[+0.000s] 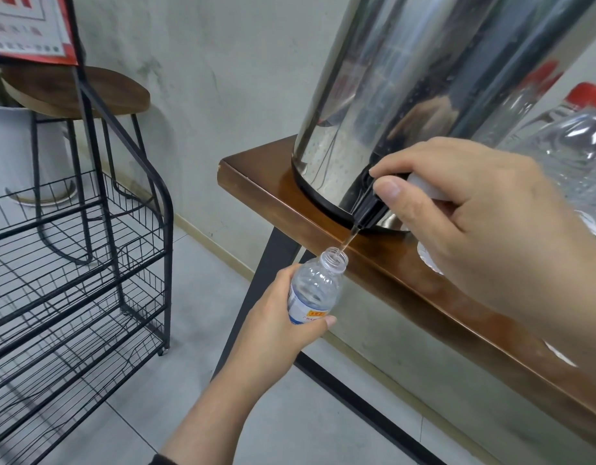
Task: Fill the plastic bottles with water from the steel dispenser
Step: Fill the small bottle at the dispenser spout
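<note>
The left hand (283,317) was wrapped around the lower body of a small clear plastic water bottle (315,290), uncapped, tilted slightly with its open mouth just under the black tap (373,203) of the steel dispenser (407,95). A thin stream of water (348,239) ran from the tap into the bottle's neck. Above and to the right of that hand, the right hand (484,223) pinched the tap lever between thumb and forefinger, its other fingers curled closed over a white bottle cap (427,187). The dispenser stood on a brown wooden table (407,286) just beyond the right hand. Behind the right hand, further empty plastic bottles with red caps (571,139) lay on the table. Left of the left hand stood a black wire rack (88,263)
</note>
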`<action>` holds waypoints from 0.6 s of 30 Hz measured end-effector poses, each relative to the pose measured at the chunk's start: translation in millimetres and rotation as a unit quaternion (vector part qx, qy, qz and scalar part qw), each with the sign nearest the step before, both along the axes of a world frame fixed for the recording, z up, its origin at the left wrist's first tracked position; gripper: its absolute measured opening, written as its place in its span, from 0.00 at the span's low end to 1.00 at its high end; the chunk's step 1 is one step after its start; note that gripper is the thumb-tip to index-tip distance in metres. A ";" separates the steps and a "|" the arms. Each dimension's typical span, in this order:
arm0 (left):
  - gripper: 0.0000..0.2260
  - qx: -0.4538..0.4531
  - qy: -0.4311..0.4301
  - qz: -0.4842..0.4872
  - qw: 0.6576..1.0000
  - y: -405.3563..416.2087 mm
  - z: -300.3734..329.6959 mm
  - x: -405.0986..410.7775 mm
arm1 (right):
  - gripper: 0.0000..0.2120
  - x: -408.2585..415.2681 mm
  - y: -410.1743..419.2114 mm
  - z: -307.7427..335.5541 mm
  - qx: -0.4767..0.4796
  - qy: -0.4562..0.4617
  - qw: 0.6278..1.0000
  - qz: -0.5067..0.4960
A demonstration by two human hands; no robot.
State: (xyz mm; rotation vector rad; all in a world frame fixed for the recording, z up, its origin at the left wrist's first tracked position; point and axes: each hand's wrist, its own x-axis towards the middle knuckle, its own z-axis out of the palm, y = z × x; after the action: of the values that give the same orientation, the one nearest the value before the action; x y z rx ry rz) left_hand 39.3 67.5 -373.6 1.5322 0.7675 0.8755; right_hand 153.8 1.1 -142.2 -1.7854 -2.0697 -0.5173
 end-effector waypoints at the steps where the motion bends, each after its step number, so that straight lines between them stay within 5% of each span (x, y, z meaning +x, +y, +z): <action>1: 0.28 0.000 0.000 0.000 1.000 0.1 -0.2 0.0 | 0.18 -0.3 0.0 0.1 0.000 -0.006 1.000 -0.002; 18: 0.29 -0.010 0.003 -0.003 1.000 1.4 -0.6 0.4 | 0.25 -3.8 -4.8 5.5 -0.038 -0.068 0.997 -0.028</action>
State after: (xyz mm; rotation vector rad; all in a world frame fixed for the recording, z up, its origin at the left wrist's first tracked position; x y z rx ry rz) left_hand 39.7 69.0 -374.3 1.5193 0.7747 0.8568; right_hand 150.1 -3.6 -136.7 -1.9034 -2.1625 -0.6001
